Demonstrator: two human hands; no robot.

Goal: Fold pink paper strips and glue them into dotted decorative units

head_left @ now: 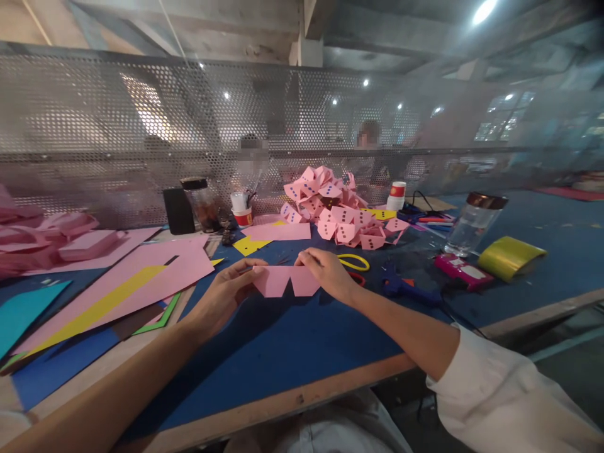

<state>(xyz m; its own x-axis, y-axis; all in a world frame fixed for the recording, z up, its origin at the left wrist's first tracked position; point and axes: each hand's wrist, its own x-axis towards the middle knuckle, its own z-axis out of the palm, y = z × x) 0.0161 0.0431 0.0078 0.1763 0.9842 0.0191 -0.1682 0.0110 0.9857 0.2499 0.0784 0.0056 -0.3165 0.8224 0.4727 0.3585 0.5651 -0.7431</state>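
Note:
Between my two hands, above the blue table top (283, 352), is a pink paper piece (274, 283) with a V-shaped notch in its lower edge. My left hand (231, 289) pinches its left end. The fingers of my right hand (325, 270) are closed on its right end and upper edge. Just beyond my right hand lie scissors with yellow (353, 259) and red handles, partly hidden by that hand. Farther back is a heap of folded pink paper pieces (325, 195) with dark dots.
A blue glue gun (408, 286) lies to the right, near a magenta box (462, 272), a yellow curved sheet (512, 257) and a glass bottle (474, 223). Coloured sheets (141, 270) cover the left side. A perforated metal screen (264, 113) runs along the back, with people behind it.

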